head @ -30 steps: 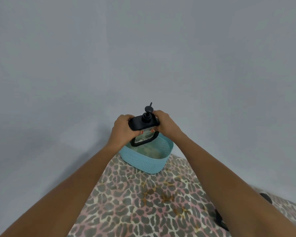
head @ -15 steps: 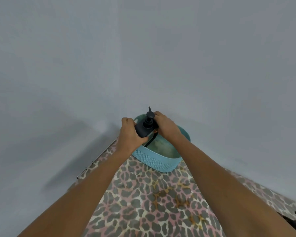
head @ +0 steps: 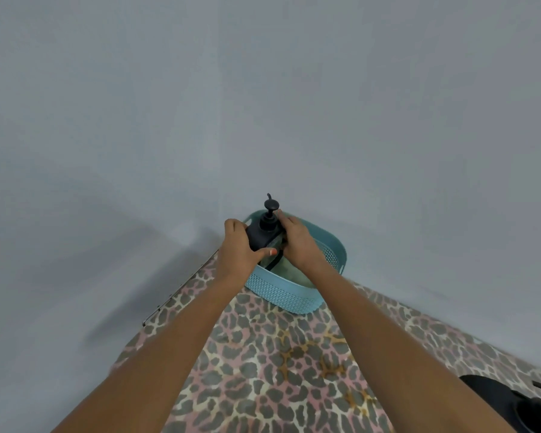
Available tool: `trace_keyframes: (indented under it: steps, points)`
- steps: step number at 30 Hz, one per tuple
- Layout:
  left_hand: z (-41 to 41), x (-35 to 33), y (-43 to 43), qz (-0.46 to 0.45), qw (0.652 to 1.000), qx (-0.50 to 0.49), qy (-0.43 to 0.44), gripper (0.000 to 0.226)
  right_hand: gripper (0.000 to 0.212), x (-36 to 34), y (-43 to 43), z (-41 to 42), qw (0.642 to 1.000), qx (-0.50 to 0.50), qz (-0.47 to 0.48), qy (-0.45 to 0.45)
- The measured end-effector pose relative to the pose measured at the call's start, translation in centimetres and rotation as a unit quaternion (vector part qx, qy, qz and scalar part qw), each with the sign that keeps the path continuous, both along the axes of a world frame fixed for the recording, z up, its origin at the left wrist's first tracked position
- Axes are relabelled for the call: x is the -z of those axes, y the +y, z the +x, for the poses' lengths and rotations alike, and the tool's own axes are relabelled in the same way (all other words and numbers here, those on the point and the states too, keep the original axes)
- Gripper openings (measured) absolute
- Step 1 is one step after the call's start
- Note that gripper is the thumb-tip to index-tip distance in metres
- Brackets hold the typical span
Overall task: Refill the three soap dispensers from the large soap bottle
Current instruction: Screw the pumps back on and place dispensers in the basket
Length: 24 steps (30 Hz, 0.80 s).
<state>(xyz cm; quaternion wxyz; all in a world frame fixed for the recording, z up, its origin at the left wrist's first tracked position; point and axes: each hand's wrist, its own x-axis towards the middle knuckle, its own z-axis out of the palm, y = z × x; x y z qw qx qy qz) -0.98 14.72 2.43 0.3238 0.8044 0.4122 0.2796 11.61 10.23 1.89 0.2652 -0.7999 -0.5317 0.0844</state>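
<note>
A soap dispenser [head: 264, 232] with a black pump top and a clear body sits low inside a teal perforated basket [head: 289, 293] at the far end of the table. My left hand [head: 239, 250] grips its left side with the thumb across the front. My right hand [head: 295, 242] holds its right side, fingertips up by the pump neck. The lower body of the dispenser is hidden behind my hands and the basket wall. The large soap bottle is not in view.
The table wears a leopard-print cloth [head: 278, 364] and its left edge [head: 181, 289] runs along a grey wall. A black object [head: 512, 404] lies at the bottom right corner, partly cut off.
Both hands have lowered the dispenser from above the basket down into it. The view has shifted, so the basket now sits further right and the table's left edge shows.
</note>
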Motion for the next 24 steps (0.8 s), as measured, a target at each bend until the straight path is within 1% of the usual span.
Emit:
trace_keyframes:
  steps: [2,3,6,8,12,17,24]
  points:
    - [-0.3,-0.2,-0.1,-0.002,0.999,0.027,0.027,0.062,0.078,-0.6,-1.1,-0.6,0.999,0.007,-0.008,0.037]
    - [-0.5,-0.3,-0.3,-0.003,0.999,0.034,0.032,0.062,0.075,-0.8,-1.8,-1.0,0.999,0.011,0.0,0.052]
    - [-1.2,-0.6,-1.2,-0.012,0.999,0.032,0.02,0.057,0.059,-1.2,-3.7,-2.0,0.997,0.023,0.039,0.066]
    - [-1.6,-0.9,-2.1,-0.014,0.999,0.026,0.014,0.056,0.051,-1.5,-5.1,-2.6,0.995,0.051,0.051,0.069]
    - [-2.1,-1.5,-4.8,0.008,0.999,0.031,-0.014,0.051,0.037,-2.2,-8.7,-3.7,0.991,0.087,0.085,0.058]
    - [-2.8,-2.3,-10.1,0.01,0.993,0.111,-0.044,0.049,0.034,-2.6,-14.3,-5.0,0.984,0.128,0.111,0.063]
    - [-2.5,-2.8,-17.5,0.005,0.978,0.209,-0.024,0.052,0.034,-2.5,-22.9,-7.0,0.974,0.177,0.124,0.066]
